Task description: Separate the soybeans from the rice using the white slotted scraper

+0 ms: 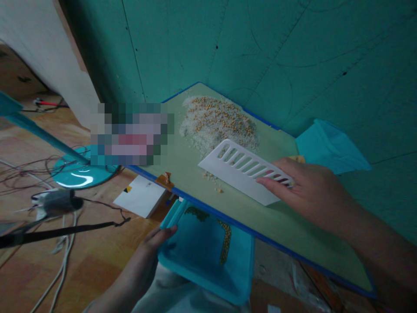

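A pale green board with a blue rim (208,208) carries a heap of white grains mixed with yellow-brown seeds (218,121) at its far end. My right hand (306,191) grips a white slotted plastic scraper (241,169), its edge resting on the board just below the heap. A few loose grains lie near the scraper's lower corner. Below the board's near edge, my left hand (153,243) holds a teal rectangular tray (205,252) by its left rim. Some yellow-brown seeds lie in a curved line inside the tray.
A teal wall rises behind the board. A teal container (329,145) stands at the board's right. A teal fan base (78,171), cables, a black strap and a white flat box (140,195) lie on the wooden floor at left.
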Tool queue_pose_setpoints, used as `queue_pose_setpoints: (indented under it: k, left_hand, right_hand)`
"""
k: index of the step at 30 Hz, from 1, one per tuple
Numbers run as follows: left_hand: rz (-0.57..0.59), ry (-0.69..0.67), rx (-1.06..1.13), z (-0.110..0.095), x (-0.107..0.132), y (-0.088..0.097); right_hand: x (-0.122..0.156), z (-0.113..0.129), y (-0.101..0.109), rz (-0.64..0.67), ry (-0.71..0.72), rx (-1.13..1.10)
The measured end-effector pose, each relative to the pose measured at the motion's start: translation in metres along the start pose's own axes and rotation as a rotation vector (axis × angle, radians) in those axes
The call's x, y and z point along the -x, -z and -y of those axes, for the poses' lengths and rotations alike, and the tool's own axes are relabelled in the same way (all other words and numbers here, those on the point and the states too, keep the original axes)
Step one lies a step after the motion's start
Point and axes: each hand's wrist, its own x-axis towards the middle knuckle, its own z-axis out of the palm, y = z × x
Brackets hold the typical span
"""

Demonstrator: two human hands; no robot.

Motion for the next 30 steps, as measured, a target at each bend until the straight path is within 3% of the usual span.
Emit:
queue_pose_setpoints:
  k: [12, 23, 30]
  left_hand:
    - [-0.061, -0.02, 0.017, -0.0013, 0.0014, -0.0026]
    - [-0.048, 0.011, 0.009, -0.0003, 0.0009, -0.0031]
    - [-0.026, 0.0, 0.003, -0.0009, 0.0031, -0.0023]
  right_hand:
    - [0.0039, 0.0014, -0.0005, -0.033, 0.016, -0.06]
    - [0.0043, -0.0016, -0.0016, -0.068, 0.006, -0.055]
    - [0.0029, 0.001, -0.0034, -0.015, 0.007, -0.071]
